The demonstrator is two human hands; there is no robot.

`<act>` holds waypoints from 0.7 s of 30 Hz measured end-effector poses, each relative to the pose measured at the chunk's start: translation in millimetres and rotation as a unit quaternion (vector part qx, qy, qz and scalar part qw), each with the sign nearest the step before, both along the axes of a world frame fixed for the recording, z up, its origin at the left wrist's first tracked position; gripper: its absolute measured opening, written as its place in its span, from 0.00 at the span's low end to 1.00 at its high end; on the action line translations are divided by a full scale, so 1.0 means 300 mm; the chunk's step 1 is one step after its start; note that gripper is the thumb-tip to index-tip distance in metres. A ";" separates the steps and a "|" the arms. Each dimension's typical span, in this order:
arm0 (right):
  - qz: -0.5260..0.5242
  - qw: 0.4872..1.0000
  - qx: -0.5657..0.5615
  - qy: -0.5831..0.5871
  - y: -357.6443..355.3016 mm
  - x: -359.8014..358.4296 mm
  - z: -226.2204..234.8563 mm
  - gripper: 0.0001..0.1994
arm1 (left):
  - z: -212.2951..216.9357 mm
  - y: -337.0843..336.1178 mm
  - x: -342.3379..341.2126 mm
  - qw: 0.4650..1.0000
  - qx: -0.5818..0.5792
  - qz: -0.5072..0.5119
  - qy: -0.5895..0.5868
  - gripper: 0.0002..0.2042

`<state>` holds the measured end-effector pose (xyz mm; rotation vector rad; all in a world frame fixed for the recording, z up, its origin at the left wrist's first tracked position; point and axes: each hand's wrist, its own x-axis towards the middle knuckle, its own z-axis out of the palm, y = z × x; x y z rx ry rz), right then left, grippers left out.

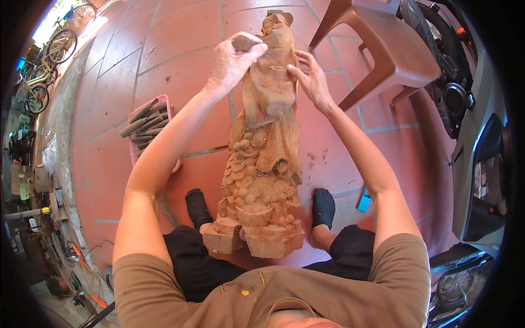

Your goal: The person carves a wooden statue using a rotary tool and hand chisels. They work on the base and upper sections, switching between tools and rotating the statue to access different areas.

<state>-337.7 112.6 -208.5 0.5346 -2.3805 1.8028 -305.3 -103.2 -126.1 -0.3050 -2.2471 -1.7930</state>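
A carved wooden statue (272, 109) lies lengthwise on the floor between my legs. Its head, with a flat-topped piece, points away from me, and the rough block base is close to me. Rounded lumps and folds are carved along its lower half. My left hand (232, 63) is closed around a small brown piece (244, 42) at the statue's upper left side; its exact kind cannot be made out. On the opposite side, my right hand (311, 81) has its fingers apart, with thumb and fingertips at the statue's edge. A pale line crosses the wood near that thumb.
A pink basket (133, 150) of wooden-handled tools (150, 123) sits left, partly behind my left forearm. A brown plastic chair (377, 44) stands at the upper right, near a motorbike (481, 180). A blue phone-like object (363, 200) lies beside my right arm. Bicycles (46, 71) stand far left.
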 end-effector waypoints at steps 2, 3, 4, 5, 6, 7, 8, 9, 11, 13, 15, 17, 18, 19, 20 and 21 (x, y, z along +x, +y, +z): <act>0.065 0.996 -0.050 -0.042 0.004 0.022 -0.049 0.39 | 0.018 0.008 -0.003 1.000 0.015 0.009 0.010 0.08; 0.048 0.997 -0.040 -0.041 -0.007 0.029 -0.062 0.41 | 0.022 0.010 -0.001 1.000 0.020 0.015 0.015 0.08; 0.031 0.998 -0.031 -0.040 -0.025 0.035 -0.077 0.43 | 0.012 0.019 -0.007 1.000 0.022 0.015 0.013 0.08; 0.015 0.999 -0.020 -0.040 -0.045 0.047 -0.068 0.46 | -0.002 0.031 -0.008 0.999 0.020 0.013 0.036 0.08; 0.015 0.999 0.009 -0.038 -0.058 0.055 -0.063 0.49 | -0.016 0.044 -0.007 0.998 0.018 0.012 0.060 0.08; 0.015 0.999 0.003 -0.041 -0.068 0.061 -0.068 0.49 | -0.028 0.051 -0.007 0.996 0.016 0.009 0.083 0.08; 0.013 0.999 -0.001 -0.041 -0.068 0.060 -0.071 0.49 | -0.032 0.061 -0.004 0.996 -0.021 0.033 0.076 0.08; 0.012 0.999 -0.005 -0.041 -0.066 0.058 -0.074 0.49 | -0.040 0.066 -0.003 0.990 -0.072 0.039 0.115 0.08; 0.015 0.999 -0.019 -0.042 -0.063 0.053 -0.074 0.49 | -0.053 0.070 0.009 0.965 -0.173 0.051 0.192 0.09; 0.017 0.998 -0.033 -0.041 -0.068 0.059 -0.075 0.48 | -0.065 0.073 0.051 0.936 -0.240 0.025 0.256 0.10; 0.013 0.998 -0.046 -0.031 -0.068 0.058 -0.079 0.47 | -0.090 0.094 0.096 0.926 -0.278 0.007 0.257 0.10; 0.004 0.999 -0.044 -0.028 -0.069 0.060 -0.087 0.46 | -0.077 0.089 0.107 0.939 -0.256 -0.007 0.228 0.09; -0.001 0.999 -0.042 -0.026 -0.066 0.056 -0.090 0.45 | -0.055 0.078 0.103 0.946 -0.250 -0.017 0.207 0.09; -0.004 0.999 -0.047 -0.027 -0.063 0.050 -0.092 0.45 | -0.032 0.067 0.097 0.952 -0.244 -0.026 0.186 0.09; -0.005 0.998 -0.052 -0.030 -0.066 0.055 -0.092 0.45 | -0.010 0.056 0.093 0.958 -0.246 -0.016 0.147 0.08; -0.006 0.998 -0.056 -0.033 -0.069 0.057 -0.092 0.44 | -0.010 0.055 0.082 0.962 -0.223 -0.008 0.157 0.08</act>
